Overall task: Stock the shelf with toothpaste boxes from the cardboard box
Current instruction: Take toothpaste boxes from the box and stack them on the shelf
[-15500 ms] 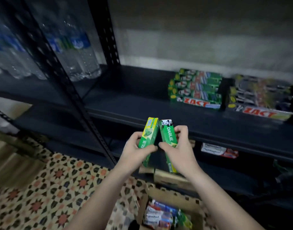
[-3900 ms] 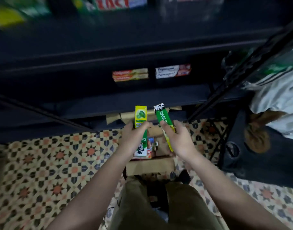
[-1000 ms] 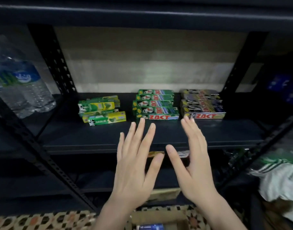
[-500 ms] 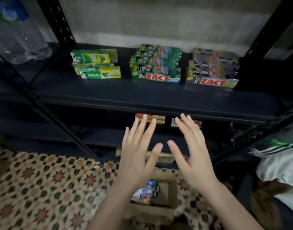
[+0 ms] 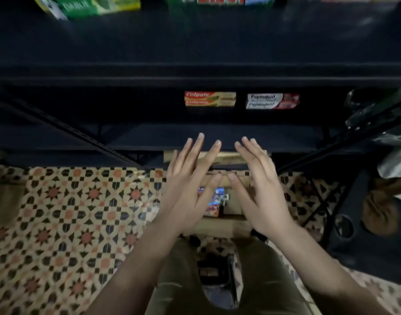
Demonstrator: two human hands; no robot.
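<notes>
Tiled floor [image 5: 81, 212]: cardboard box [image 5: 220, 227] under both empty hands [image 5: 258, 192]

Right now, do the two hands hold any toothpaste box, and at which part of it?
Nothing is held. The left hand and the right hand are both empty, fingers straight and spread, above the cardboard box on the floor.

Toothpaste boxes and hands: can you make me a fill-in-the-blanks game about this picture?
1. Both hands, left hand and right hand, hold ____.
2. The hands hang above the open ____ box on the floor.
3. On the lower shelf, the box left of the Pepsodent box says ____.
4. The floor has a ____ pattern.

Missing words: nothing; cardboard; Colgate; star
</notes>
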